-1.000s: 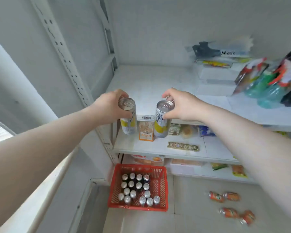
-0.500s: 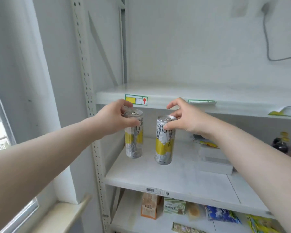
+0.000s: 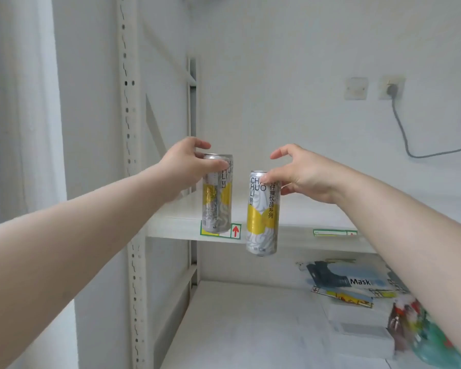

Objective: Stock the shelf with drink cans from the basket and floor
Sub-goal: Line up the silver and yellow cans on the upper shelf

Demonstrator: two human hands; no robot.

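Two cans (image 3: pixel 217 194) upright, one gripped in each hand.

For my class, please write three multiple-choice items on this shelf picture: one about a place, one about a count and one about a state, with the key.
1. Where does the pack marked Mask lie?
A. on the lower board
B. on the floor
C. on top of a can

2. How many drink cans are being held?
A. one
B. two
C. four

3. How does the right hand hold the right can?
A. upright, gripped near its top
B. upside down
C. flat on an open palm

Key:
1 A: the pack rests at the right of the lower board.
2 B: the left hand holds the left can, and the right hand holds the other.
3 A: the can's rim faces up, with the fingers curled round it just below the rim.
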